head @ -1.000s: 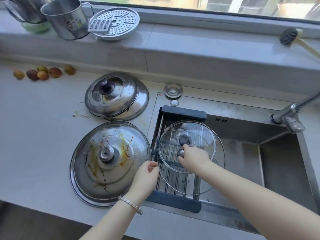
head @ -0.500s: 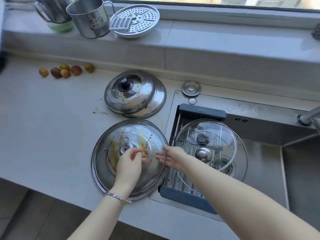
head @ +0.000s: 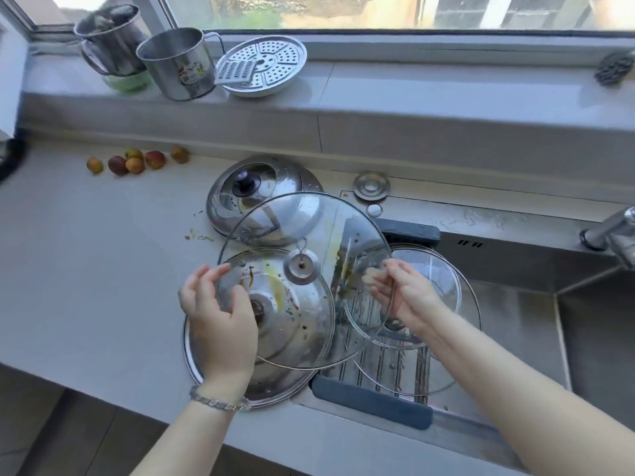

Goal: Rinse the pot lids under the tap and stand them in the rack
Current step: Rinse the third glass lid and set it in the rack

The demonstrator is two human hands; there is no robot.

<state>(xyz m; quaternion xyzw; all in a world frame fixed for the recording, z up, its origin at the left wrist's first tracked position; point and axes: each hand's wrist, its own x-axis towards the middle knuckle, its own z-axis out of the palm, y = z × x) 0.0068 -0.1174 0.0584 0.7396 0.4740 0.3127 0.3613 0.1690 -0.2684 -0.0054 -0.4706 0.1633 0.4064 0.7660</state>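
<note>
Step in hand: pick-up of the next lid for rinsing. Rinse not yet begun.

Position: glass lid (head: 302,266) is off the counter (head: 86,269), tilted, far edge high. It hangs over the steel lid (head: 275,352) and partly over the near end of the rack (head: 371,400). It is well short of the tap (head: 615,231). Brown and yellow smears show on the glass, heaviest on the right half.

Left hand (head: 220,317): fingers and thumb curled round the left rim, gripping it. The palm faces the glass.

Right hand (head: 405,293): pinching the right rim between thumb and fingertips, the other fingers bent behind the glass.

Both hands carry the lid. Neither is on its knob.

Other lids: two racked lids (head: 443,269) lie flat and overlapping on the rack bars, not upright. The steel lid under my hands is streaked with sauce. The back lid (head: 261,187) sits behind it on the counter.

Next move, as I judge it: carry the glass lid right, over the rack, to the open part of the sink (head: 515,321) under the tap. I cannot tell whether water is running. One hand must free itself for the tap handle, so the other needs a firmer hold first. The rim is thin and looks greasy; slip risk.
</note>
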